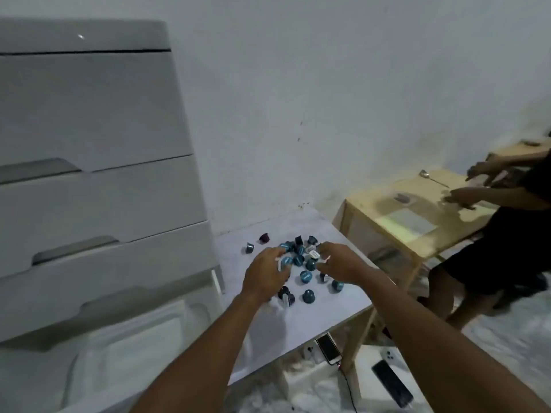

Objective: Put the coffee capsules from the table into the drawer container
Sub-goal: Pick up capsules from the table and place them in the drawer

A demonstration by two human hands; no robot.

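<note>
- Coffee capsules are heaped mid-desk, mostly blue. We see none in the drawer container.
- Left to right, quick?
- Drawer container is far left. Its lowest drawer seems pulled out, just beside the desk's left edge, and its inside looks bare. Next is the left hand, fingers curled round a few coffee capsules at the heap's left side. The right hand does the same on the right side, fingers closed on a couple. It's blurry, so we can't count them.
- What could go wrong?
- We'd flag overfull fists. The capsules look small, smooth and round, so some may slip on the carry left and roll. A forearm could sweep the loose blue capsule off the front edge toward the phones below. The grey stray and purple stray at the back left are easy to miss.
</note>
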